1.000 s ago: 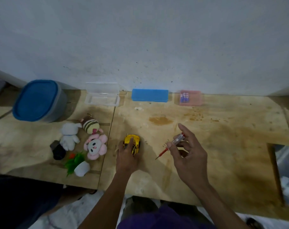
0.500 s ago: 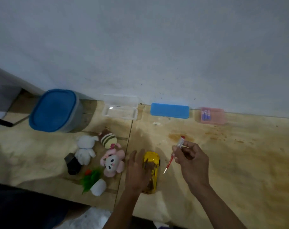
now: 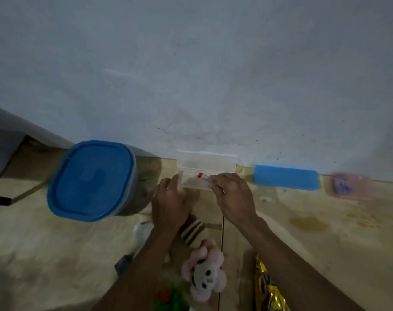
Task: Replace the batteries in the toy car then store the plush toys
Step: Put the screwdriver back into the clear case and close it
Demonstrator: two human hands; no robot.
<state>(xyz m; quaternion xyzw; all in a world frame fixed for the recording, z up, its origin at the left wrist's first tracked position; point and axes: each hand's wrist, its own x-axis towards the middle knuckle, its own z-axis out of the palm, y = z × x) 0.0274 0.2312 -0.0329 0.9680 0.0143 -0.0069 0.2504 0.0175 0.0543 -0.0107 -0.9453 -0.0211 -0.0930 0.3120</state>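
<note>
Pinching a thin clear-handled screwdriver with a red end (image 3: pixel 204 177), the right hand (image 3: pixel 232 195) reaches over the open clear plastic box (image 3: pixel 207 170) that sits against the pale wall (image 3: pixel 191 63), its fingers curled round the tool's shaft so the red end points left above the box's tray. Just to its left, the left hand (image 3: pixel 169 199) lies with fingers straight and relaxed, fingertips touching the box's near left corner, holding nothing. Below the left wrist, a brown-and-cream striped plush toy (image 3: pixel 194 231) lies partly covered by the forearm, and nearer the camera rests a pink plush toy with a white face (image 3: pixel 203 274); a green and red plush piece (image 3: pixel 170 298) shows at the bottom edge, and a white plush (image 3: pixel 141 230) peeks out left of the arm. The shiny yellow toy car (image 3: pixel 268 288) lies low in the view, under the right forearm, well apart from both hands. A large grey container with a blue lid (image 3: pixel 92 179) stands left of the clear box. To the right along the wall are a flat blue rectangular case (image 3: pixel 285 177) and a blurred pink box (image 3: pixel 348 186), all on the stained wooden tabletop (image 3: pixel 325 232).
</note>
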